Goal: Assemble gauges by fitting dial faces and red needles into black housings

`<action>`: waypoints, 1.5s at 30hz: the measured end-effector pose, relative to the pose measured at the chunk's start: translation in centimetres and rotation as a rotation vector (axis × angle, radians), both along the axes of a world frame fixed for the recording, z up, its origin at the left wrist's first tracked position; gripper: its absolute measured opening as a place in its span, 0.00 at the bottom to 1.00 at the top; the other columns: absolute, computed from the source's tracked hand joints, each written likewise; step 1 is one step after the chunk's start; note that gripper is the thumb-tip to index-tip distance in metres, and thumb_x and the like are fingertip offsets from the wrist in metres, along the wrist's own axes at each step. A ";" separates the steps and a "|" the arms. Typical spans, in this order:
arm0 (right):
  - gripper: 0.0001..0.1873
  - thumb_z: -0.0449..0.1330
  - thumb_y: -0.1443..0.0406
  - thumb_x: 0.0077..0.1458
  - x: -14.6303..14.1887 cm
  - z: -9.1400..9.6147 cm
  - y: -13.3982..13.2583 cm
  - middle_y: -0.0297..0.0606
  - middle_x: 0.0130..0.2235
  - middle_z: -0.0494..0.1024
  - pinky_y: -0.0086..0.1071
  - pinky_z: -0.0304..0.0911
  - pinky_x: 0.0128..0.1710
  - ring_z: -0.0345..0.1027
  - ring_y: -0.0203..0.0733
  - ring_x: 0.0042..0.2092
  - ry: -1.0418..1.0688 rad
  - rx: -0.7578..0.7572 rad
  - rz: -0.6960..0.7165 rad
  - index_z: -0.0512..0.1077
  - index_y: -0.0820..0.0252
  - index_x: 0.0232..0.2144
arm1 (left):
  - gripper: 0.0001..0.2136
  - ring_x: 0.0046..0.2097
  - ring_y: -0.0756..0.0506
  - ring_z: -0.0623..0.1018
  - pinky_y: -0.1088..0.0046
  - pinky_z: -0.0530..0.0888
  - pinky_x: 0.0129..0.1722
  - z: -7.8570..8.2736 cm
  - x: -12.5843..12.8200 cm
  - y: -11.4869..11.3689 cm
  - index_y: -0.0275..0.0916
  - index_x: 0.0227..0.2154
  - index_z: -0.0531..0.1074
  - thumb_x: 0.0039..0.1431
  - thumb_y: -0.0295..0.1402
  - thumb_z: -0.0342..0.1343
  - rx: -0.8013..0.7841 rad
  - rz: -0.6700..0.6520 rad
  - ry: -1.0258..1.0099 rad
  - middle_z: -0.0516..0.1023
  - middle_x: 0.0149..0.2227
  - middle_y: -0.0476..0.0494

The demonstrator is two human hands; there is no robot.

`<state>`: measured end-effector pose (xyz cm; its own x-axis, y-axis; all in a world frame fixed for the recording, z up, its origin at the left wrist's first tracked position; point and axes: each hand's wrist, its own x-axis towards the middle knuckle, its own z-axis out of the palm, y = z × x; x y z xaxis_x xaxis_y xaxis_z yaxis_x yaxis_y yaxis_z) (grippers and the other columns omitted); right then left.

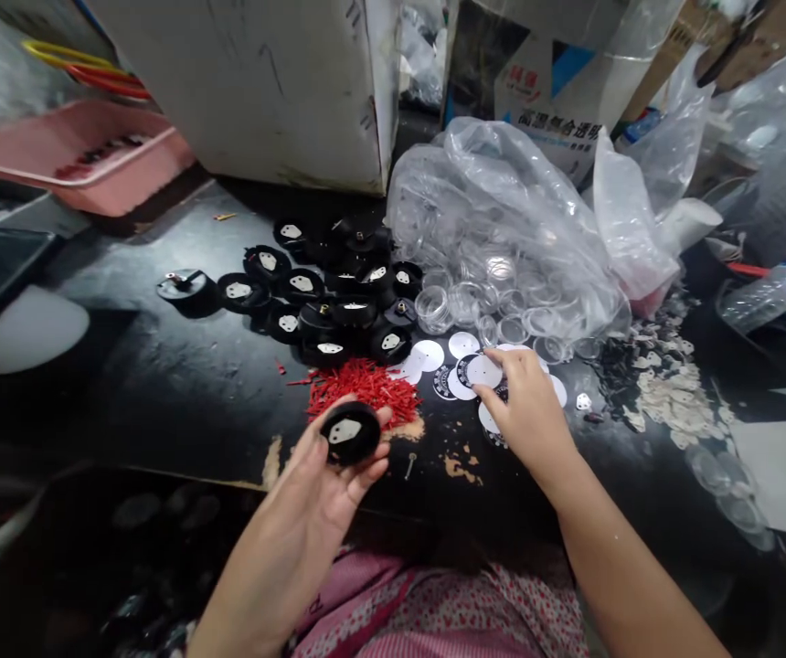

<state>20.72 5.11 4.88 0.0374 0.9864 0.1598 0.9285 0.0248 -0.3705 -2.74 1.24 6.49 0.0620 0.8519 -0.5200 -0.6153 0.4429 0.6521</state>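
Note:
My left hand (324, 503) holds a round black housing (368, 440), its open side facing up and a white plate inside. My right hand (530, 411) is over a spread of round dial cards. Its thumb and fingertips pinch the edge of a white dial card (483, 371). Some cards around it show black printed faces; others show plain white. Just beyond my left hand lies a heap of small red pointers (358, 388). Behind that, several more black housings (301, 285) are piled together, many with white plates inside.
Clear plastic covers (434, 309) spill from a plastic bag (503, 183). White plates (674, 397) and small black pieces (612, 375) are heaped at right. A pink bin (111, 183) stands at back left, beside a large white box (262, 91). A small screw (410, 464) lies near the table's front edge.

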 end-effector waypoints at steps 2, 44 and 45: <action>0.22 0.58 0.65 0.58 0.3 -0.1 -0.3 0.47 0.47 0.70 0.49 0.64 0.49 0.67 0.52 0.48 0.021 0.031 -0.005 0.68 0.59 0.55 | 0.15 0.48 0.42 0.80 0.67 0.79 0.46 -0.1 0.8 -0.5 0.40 0.46 0.76 0.62 0.42 0.56 -0.042 -0.041 -0.059 0.79 0.51 0.39; 0.09 0.57 0.68 0.57 -4.6 3.4 -5.0 0.36 0.39 0.74 0.31 0.66 0.35 0.69 0.37 0.36 0.743 -0.322 0.104 0.68 0.56 0.42 | 0.14 0.55 0.42 0.76 0.68 0.73 0.55 -2.5 3.9 -2.5 0.50 0.47 0.76 0.56 0.36 0.62 0.204 -0.272 0.262 0.78 0.53 0.48; 0.10 0.55 0.69 0.57 -4.6 3.5 -5.3 0.36 0.40 0.75 0.31 0.66 0.36 0.70 0.37 0.37 0.742 -0.336 0.130 0.68 0.56 0.43 | 0.13 0.55 0.42 0.76 0.68 0.73 0.55 -2.5 3.7 -2.6 0.49 0.46 0.76 0.56 0.36 0.62 0.213 -0.282 0.312 0.78 0.52 0.47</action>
<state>16.15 -0.15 8.36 -0.1011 0.9810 -0.1658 0.4364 -0.1061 -0.8935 0.95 -1.36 3.98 0.1750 0.9139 -0.3663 -0.2499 0.4011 0.8813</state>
